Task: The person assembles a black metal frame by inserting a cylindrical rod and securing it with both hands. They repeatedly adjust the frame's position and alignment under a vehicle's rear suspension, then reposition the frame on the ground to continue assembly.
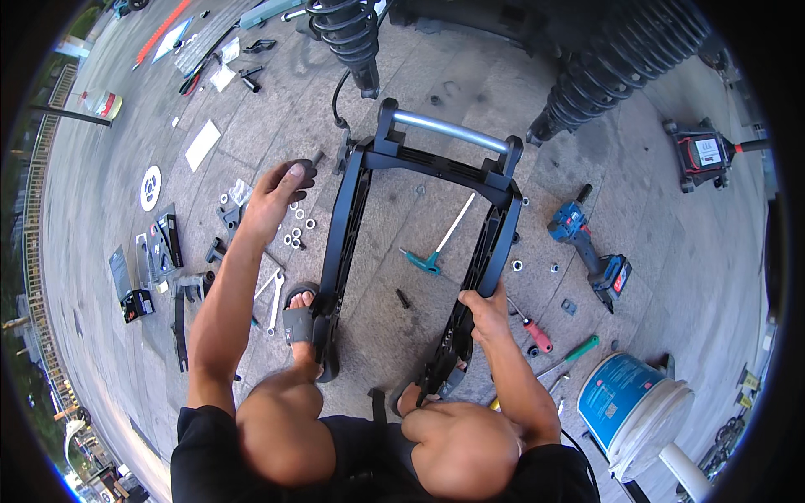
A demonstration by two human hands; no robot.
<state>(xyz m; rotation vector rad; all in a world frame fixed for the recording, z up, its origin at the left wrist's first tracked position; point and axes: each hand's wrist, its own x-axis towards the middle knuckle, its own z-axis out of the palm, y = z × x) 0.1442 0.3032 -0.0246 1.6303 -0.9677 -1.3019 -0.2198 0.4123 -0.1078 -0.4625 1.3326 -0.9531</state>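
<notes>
"Black frame [436, 165], right in front of the knees [285, 436]. How is it held?"

"By the right hand [489, 312], closed around the right rail [503, 230] with the thumb over the top. The frame's two long rails reach back toward the feet, and a silver bar [450, 130] spans the far end."

"And the left hand [281, 193]?"

"Raised just outside the left rail [340, 239], well apart from the other hand. Its fingers are curled on a small dark part [303, 174] with a short stem poking out; what kind of part, I can't tell."

"What lies between the rails?"

"On the grey paving [394, 218], a T-shaped tool [426, 264] with a teal handle, and a short black bolt [403, 298] nearer the knees."

"Left side?"

"Pale rings [296, 243] are scattered near the left rail, and a wrench [275, 303] lies beside the left foot [299, 325]. Farther off lies a white sheet of paper [202, 145]."

"Right side?"

"A blue power drill [587, 250], then a red-handled screwdriver [539, 336] and a green-handled screwdriver [581, 349]. A white bucket [625, 394] with a blue label is at the lower right."

"Beyond the frame?"

"Two black coil springs [345, 38], one toward each side, and a red-and-black jack [703, 155] off to the right."
</notes>
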